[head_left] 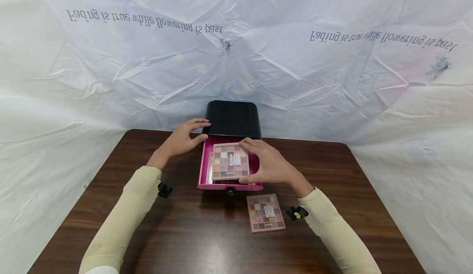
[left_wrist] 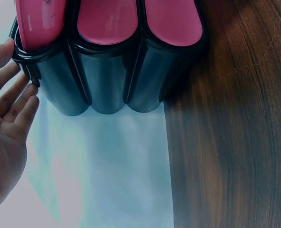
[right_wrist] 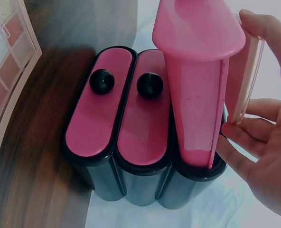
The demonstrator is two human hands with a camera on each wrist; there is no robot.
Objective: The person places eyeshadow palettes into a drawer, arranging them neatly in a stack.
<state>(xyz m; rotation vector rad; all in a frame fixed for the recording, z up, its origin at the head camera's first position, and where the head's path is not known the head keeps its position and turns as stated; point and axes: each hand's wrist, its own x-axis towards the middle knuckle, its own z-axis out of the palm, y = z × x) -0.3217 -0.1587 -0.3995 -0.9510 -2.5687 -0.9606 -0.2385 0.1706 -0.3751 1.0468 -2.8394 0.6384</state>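
My right hand (head_left: 271,163) pinches an eyeshadow palette (head_left: 221,167) marked "BACK" by its right side, thumb at the near corner and fingers at the far one. The palette is over the pulled-out top pink drawer (head_left: 214,187) of a black drawer organizer (head_left: 233,118). In the right wrist view it stands above the drawer's side wall (right_wrist: 197,99). Partly hidden beneath it, another flat item (head_left: 210,173) shows a pale edge in the drawer. My left hand (head_left: 182,138) touches the organizer's left side near the top, fingers extended; the left wrist view shows its fingertips (left_wrist: 31,102) along the black casing.
A second, similar palette (head_left: 264,224) lies on the dark wooden table (head_left: 184,233), in front of the drawer and to the right. Two lower pink drawers with black knobs (right_wrist: 150,85) are closed. A printed white curtain (head_left: 166,68) hangs behind the organizer.
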